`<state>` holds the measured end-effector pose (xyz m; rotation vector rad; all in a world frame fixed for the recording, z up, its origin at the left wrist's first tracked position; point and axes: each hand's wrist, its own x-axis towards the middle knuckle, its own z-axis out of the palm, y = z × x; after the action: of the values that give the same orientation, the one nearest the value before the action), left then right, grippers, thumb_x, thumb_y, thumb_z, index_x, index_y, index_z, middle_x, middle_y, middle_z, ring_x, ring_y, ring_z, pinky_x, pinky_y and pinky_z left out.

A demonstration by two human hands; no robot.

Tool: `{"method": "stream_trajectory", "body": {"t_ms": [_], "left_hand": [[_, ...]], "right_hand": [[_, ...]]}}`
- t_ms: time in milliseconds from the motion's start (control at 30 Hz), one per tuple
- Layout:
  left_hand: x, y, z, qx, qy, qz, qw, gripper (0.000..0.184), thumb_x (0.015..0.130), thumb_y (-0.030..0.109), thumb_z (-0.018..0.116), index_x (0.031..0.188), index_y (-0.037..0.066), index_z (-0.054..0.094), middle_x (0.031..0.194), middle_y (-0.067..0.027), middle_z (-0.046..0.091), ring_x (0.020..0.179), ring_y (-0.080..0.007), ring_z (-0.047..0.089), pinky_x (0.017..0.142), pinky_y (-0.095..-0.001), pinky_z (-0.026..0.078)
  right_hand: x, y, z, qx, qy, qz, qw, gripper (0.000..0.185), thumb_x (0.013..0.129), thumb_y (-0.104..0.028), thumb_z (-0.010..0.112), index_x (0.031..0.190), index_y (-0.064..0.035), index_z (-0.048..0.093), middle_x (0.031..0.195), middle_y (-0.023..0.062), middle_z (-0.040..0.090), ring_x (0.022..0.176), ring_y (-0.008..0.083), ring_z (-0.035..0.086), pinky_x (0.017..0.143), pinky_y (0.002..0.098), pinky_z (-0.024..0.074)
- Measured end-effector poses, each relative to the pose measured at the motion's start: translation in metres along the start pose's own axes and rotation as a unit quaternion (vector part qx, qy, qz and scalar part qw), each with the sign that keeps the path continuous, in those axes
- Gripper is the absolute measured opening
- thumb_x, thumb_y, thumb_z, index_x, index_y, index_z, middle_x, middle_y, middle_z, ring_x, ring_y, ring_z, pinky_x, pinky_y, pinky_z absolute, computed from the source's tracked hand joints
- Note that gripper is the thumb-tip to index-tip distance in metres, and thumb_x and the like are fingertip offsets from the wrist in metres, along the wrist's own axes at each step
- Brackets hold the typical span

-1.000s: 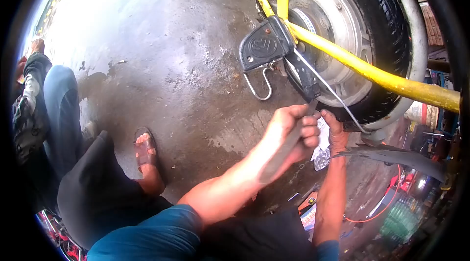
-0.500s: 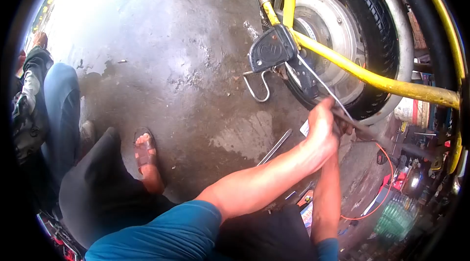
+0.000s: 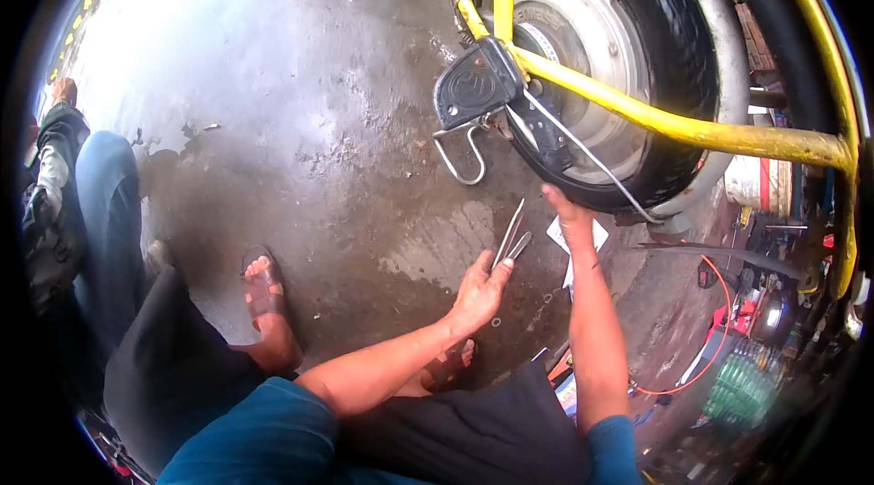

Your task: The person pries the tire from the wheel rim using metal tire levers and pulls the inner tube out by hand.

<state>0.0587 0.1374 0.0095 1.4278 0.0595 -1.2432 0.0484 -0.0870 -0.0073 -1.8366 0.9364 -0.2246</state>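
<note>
My left hand is closed around two thin metal bars that look like tire levers, their tips pointing up and away. A black tire on a silver wheel stands ahead on the right. My right hand is at the tire's lower edge with its fingers stretched out; whether it presses on the rubber I cannot tell. A thin silver rod slants across the wheel's lower side to a grey end piece. Above it sits a black cover with a bent metal hook beneath.
Yellow tubes cross in front of the wheel. White paper lies beside my right hand. On the right are an orange cord, green bottles, a white bucket and scattered tools. Another person's leg is at the far left.
My hands, together at the rod's lower end before, are now apart. The left has moved left and holds the bars; the right has moved to the tire's edge. The view has shifted slightly.
</note>
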Motion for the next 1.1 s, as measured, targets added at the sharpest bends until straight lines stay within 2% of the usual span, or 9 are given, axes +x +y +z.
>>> {"method": "stream_trajectory", "body": {"t_ms": [167, 267, 367, 600, 733, 800, 867, 1000, 1100], "left_hand": [[0.009, 0.006, -0.023, 0.023, -0.015, -0.025, 0.999, 0.056, 0.094, 0.041, 0.053, 0.122, -0.008, 0.053, 0.093, -0.0186, 0.066, 0.086, -0.0247, 0.062, 0.076, -0.0378, 0.049], [0.021, -0.018, -0.036, 0.095, 0.007, -0.015, 0.995, 0.063, 0.093, 0.048, 0.05, 0.123, -0.007, 0.053, 0.107, -0.03, 0.063, 0.106, -0.0385, 0.061, 0.091, -0.0439, 0.045], [0.032, -0.042, -0.035, 0.094, 0.041, 0.002, 0.995, 0.063, 0.093, 0.047, 0.049, 0.124, -0.007, 0.052, 0.11, -0.0307, 0.062, 0.111, -0.0392, 0.059, 0.093, -0.044, 0.044], [0.028, -0.008, -0.035, 0.008, -0.05, -0.058, 0.997, 0.051, 0.093, 0.043, 0.053, 0.096, -0.007, 0.061, 0.07, -0.0083, 0.056, 0.071, -0.0159, 0.052, 0.064, -0.0365, 0.042], [0.034, -0.002, -0.041, 0.043, -0.052, -0.051, 0.996, 0.05, 0.093, 0.043, 0.054, 0.097, -0.007, 0.061, 0.071, -0.0081, 0.058, 0.068, -0.0161, 0.054, 0.061, -0.0365, 0.043], [0.035, -0.003, -0.045, 0.046, -0.049, -0.048, 0.997, 0.05, 0.093, 0.043, 0.054, 0.096, -0.007, 0.061, 0.07, -0.0067, 0.058, 0.066, -0.0156, 0.053, 0.059, -0.0361, 0.043], [0.045, -0.019, -0.049, 0.046, -0.024, -0.018, 0.998, 0.049, 0.093, 0.043, 0.054, 0.094, -0.006, 0.061, 0.071, -0.0061, 0.058, 0.064, -0.0158, 0.053, 0.059, -0.0359, 0.043], [0.043, 0.006, -0.045, -0.023, -0.048, -0.043, 0.998, 0.048, 0.094, 0.043, 0.052, 0.089, -0.003, 0.062, 0.069, -0.0043, 0.057, 0.063, -0.0145, 0.052, 0.058, -0.0337, 0.042], [0.046, 0.037, -0.03, -0.047, -0.117, -0.065, 0.99, 0.041, 0.096, 0.042, 0.05, 0.093, 0.002, 0.059, 0.06, 0.001, 0.047, 0.047, -0.0086, 0.041, 0.041, -0.0272, 0.031]], "right_hand": [[-0.008, -0.023, 0.022, 0.036, 0.043, -0.02, 0.998, 0.066, 0.074, -0.028, 0.082, 0.127, 0.0015, 0.054, 0.132, 0.0092, 0.051, 0.117, 0.0203, 0.048, 0.104, 0.0331, 0.0326], [-0.02, -0.037, 0.022, 0.092, 0.159, -0.063, 0.981, 0.067, 0.077, -0.021, 0.079, 0.132, 0.0012, 0.047, 0.132, 0.0105, 0.05, 0.118, 0.0215, 0.048, 0.106, 0.0352, 0.0319], [-0.024, -0.051, 0.022, 0.12, 0.212, -0.051, 0.969, 0.063, 0.076, -0.013, 0.078, 0.13, 0.0006, 0.048, 0.126, 0.009, 0.053, 0.114, 0.0201, 0.05, 0.104, 0.0341, 0.0342], [-0.03, -0.065, 0.042, 0.257, 0.29, -0.074, 0.919, 0.061, 0.074, -0.007, 0.078, 0.128, 0.0016, 0.05, 0.125, 0.0075, 0.055, 0.112, 0.0193, 0.052, 0.102, 0.0339, 0.0363], [-0.028, -0.064, 0.026, 0.19, 0.224, -0.045, 0.955, 0.059, 0.073, -0.005, 0.078, 0.126, 0.0009, 0.052, 0.121, 0.0063, 0.057, 0.109, 0.0173, 0.053, 0.1, 0.0329, 0.0376], [-0.021, -0.051, 0.009, 0.113, 0.154, -0.064, 0.979, 0.05, 0.079, -0.02, 0.077, 0.12, 0.0022, 0.058, 0.116, 0.0071, 0.061, 0.104, 0.0183, 0.056, 0.095, 0.0317, 0.0407], [-0.016, -0.038, 0.01, 0.113, 0.122, -0.091, 0.982, 0.046, 0.079, -0.021, 0.078, 0.115, 0.0021, 0.062, 0.113, 0.0069, 0.063, 0.101, 0.0175, 0.057, 0.093, 0.0304, 0.0429], [-0.016, -0.032, 0.023, 0.209, 0.139, -0.051, 0.967, 0.054, 0.072, -0.004, 0.078, 0.12, -0.001, 0.055, 0.117, 0.0044, 0.058, 0.105, 0.0162, 0.054, 0.097, 0.0301, 0.0383], [-0.015, -0.032, 0.019, 0.208, 0.116, -0.043, 0.97, 0.055, 0.071, -0.004, 0.079, 0.121, -0.0013, 0.055, 0.117, 0.0043, 0.058, 0.105, 0.0165, 0.054, 0.097, 0.0303, 0.0381]]}}
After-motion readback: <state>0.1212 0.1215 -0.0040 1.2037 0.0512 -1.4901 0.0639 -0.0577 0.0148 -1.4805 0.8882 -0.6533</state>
